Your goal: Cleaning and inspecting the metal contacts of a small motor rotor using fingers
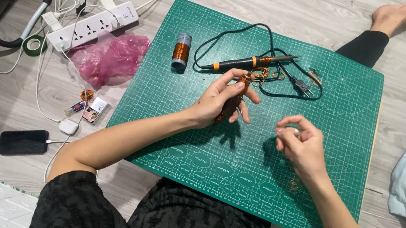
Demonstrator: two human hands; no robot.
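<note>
Copper wire already covers the coil (232,99) gripped by the left hand (218,102); the right hand (301,143) pinches something fine (wire, probably), so winding seems unfinished.

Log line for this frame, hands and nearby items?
left hand: holds copper-wound coil | right hand: pinched, contents unclear | soldering iron, wire spool: on mat

1. The scene was evenly and brightly lit — soft, daylight-like light with no harsh glare.
2. Both hands cast soft, dark shadows onto the green cutting mat (260,160), falling just below them.
3. Focus was sharp at the centre; straight lines bent slightly toward the edges — mild wide-angle distortion.
</note>
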